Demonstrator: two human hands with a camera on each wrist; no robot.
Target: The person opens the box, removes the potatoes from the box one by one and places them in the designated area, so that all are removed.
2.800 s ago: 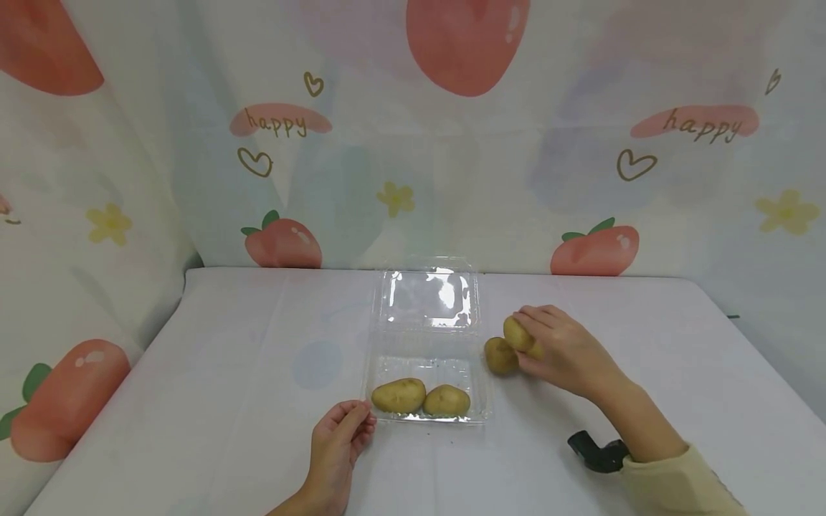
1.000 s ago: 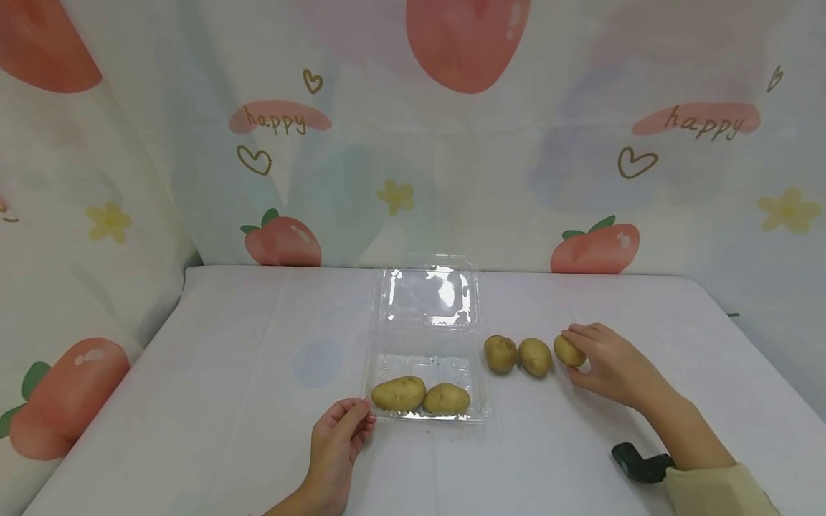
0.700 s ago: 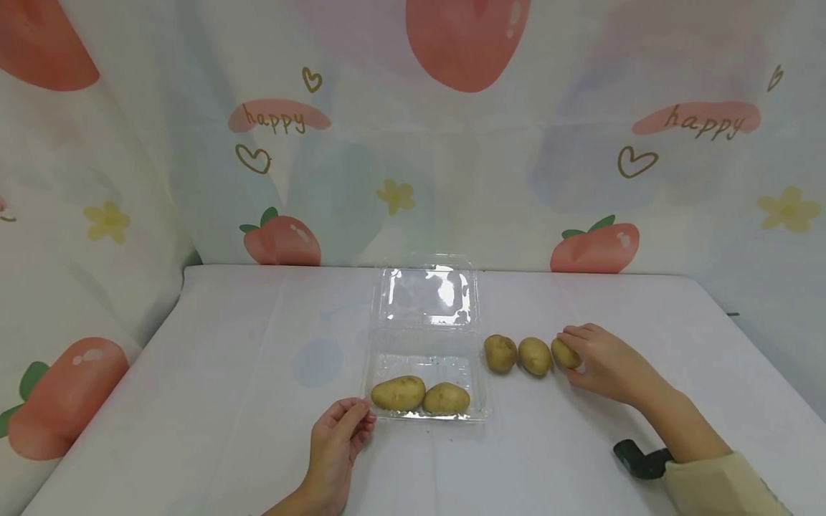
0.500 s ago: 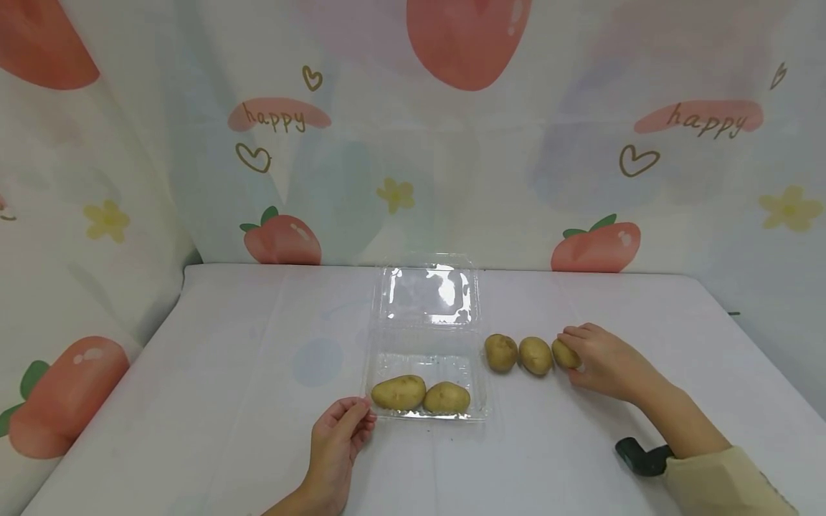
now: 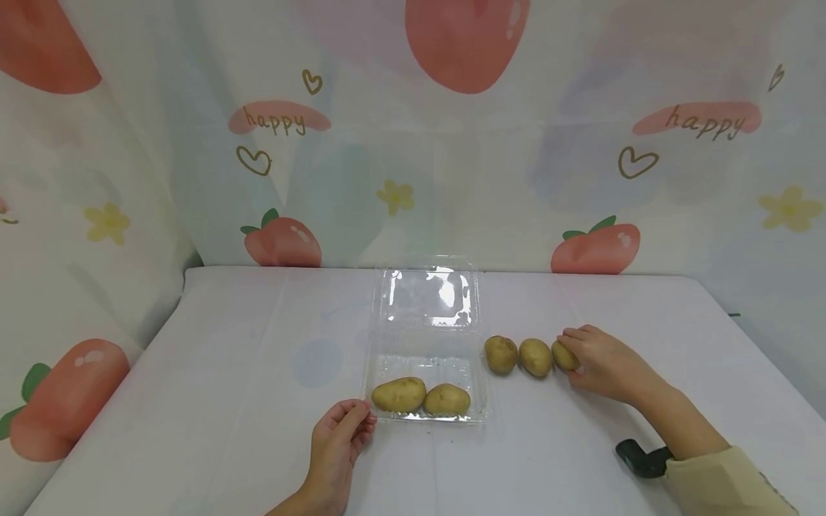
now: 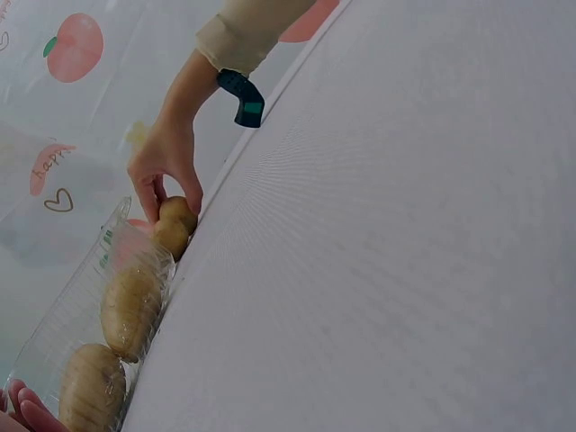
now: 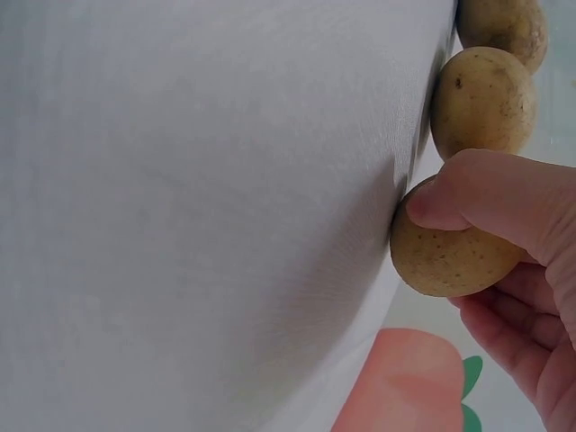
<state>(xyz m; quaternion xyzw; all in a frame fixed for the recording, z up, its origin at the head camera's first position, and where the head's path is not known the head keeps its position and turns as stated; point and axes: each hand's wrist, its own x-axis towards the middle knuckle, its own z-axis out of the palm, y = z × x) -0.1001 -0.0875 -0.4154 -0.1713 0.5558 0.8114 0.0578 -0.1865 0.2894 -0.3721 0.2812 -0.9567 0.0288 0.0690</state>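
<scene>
A clear plastic clamshell container (image 5: 429, 369) lies with its lid (image 5: 429, 297) folded back. Two potatoes (image 5: 399, 395) sit side by side along its near edge. My left hand (image 5: 338, 433) pinches the container's near left corner between thumb and curled fingers. To the right of the container, a potato (image 5: 500, 355) and another potato (image 5: 535, 357) stand in a row on the cloth. The end potato (image 7: 454, 256) of this row is in the grip of my right hand (image 5: 606, 364), thumb on one side and fingers on the other. In the head view that hand hides part of it.
A white cloth covers the table (image 5: 245, 373). A patterned backdrop (image 5: 477, 172) rises behind its far edge and along the left. A black wrist-worn device (image 5: 642, 459) sticks out by the right sleeve (image 5: 723, 480).
My right hand has moved right from beside the container with a potato, then slightly left, bringing it to the end of the row. The left hand stays at the container's corner.
</scene>
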